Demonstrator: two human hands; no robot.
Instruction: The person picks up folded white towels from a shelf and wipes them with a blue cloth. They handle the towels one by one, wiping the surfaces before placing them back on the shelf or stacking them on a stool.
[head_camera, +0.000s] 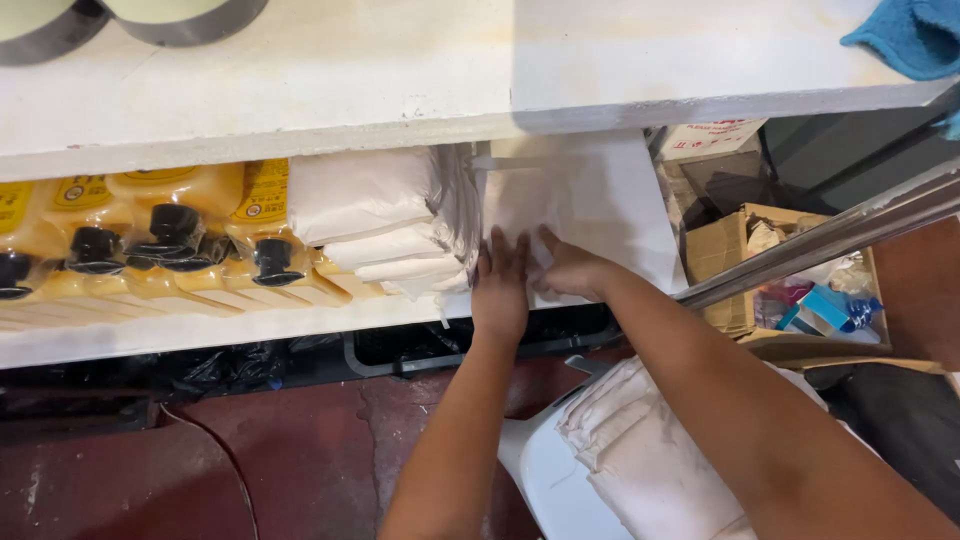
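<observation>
Head view, looking down at a white shelf (200, 340) under a white counter (400, 80). Left hand (500, 285) flat, fingers spread and pressed against an upright white bag (525, 200) on the shelf. Right hand (570, 270) just beside it, fingers laid on the same bag from the right side; neither hand closed around it, both pushing flat. Bag standing between a stack of white bags (365, 215) to its left and bare shelf to its right, touching the stack. Further left on the shelf, a row of yellow jugs (170, 240) with black caps, lying tipped. More white bags (650, 450) piled on a white chair (545, 480) below the right forearm, well apart from the shelf. Dark red floor (250, 460) beneath. Open cardboard box (800, 300) of odds and ends at right, behind a metal rail (820, 240). Blue cloth (910, 35) on the counter's far right corner.
</observation>
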